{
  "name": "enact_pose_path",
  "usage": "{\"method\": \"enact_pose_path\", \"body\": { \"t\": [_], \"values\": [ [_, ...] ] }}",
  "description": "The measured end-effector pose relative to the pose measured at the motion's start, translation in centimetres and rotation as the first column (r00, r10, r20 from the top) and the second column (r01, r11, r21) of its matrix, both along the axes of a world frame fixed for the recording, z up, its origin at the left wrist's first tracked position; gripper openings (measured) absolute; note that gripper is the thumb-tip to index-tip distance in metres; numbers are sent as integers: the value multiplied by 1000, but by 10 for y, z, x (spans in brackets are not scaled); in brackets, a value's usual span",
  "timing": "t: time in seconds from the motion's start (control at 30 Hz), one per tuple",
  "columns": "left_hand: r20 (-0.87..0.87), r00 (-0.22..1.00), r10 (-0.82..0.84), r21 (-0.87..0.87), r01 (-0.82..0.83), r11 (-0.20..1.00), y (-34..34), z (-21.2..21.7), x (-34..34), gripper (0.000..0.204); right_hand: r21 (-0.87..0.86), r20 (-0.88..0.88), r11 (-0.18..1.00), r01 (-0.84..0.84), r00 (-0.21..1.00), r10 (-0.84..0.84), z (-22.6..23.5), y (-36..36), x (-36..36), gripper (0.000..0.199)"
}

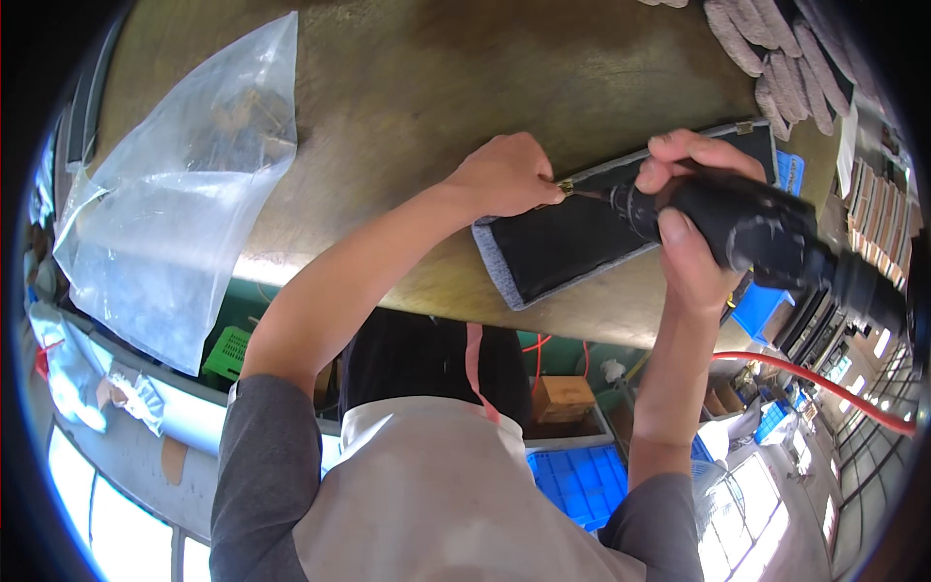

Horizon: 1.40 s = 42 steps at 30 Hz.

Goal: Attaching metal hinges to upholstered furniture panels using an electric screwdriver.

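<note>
A flat black panel with grey fabric edging (562, 254) lies slantwise on the table. At its far edge, my left hand (504, 175) pinches a small brass-coloured metal piece (566, 187) between thumb and fingertips. My right hand (693, 270) is wrapped round a black power screwdriver (761, 228), held nearly level over the panel. The driver's bit points left and meets the metal piece, or comes very near it; the exact contact is too small to tell. Another small brass-coloured piece (745, 128) sits on the panel's far edge, towards the right.
A clear plastic bag (184, 194) is spread over the table's left side. Several grey knitted gloves (776, 58) lie at the far right. A red hose (815, 369) runs at the right. Below the table edge are a cardboard box (562, 398) and a blue crate (579, 483).
</note>
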<state>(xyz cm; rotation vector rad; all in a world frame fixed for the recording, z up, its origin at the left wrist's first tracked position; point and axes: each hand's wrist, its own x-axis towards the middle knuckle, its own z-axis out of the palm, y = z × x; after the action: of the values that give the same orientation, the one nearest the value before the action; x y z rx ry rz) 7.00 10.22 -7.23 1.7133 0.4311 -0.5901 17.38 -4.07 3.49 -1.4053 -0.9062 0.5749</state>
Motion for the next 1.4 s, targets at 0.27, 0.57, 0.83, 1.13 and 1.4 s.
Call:
{"method": "enact_pose_path", "body": {
  "t": [0.27, 0.57, 0.83, 1.13, 1.4],
  "values": [
    [242, 945, 219, 217, -273, 937, -25, 7, -30, 25, 124, 119, 982, 140, 981, -154, 20, -24, -51, 52],
    [-122, 703, 701, -572, -627, 529, -59, 39, -117, 28, 253, -442, 816, 519, 813, -380, 21, -88, -58, 52],
    [-184, 772, 608, -406, -623, 669, -73, 41, -113, 18, 214, -594, 790, 574, 719, -361, 17, -105, -66, 52],
    [-154, 663, 733, -746, -564, 353, -94, 43, -110, 16, 246, -615, 784, 569, 717, -328, 8, -112, -64, 52],
    [-412, 612, 675, -646, -719, 257, -95, 40, -113, 9, 266, -621, 795, 545, 728, -291, 12, -108, -65, 53]
  ]
}}
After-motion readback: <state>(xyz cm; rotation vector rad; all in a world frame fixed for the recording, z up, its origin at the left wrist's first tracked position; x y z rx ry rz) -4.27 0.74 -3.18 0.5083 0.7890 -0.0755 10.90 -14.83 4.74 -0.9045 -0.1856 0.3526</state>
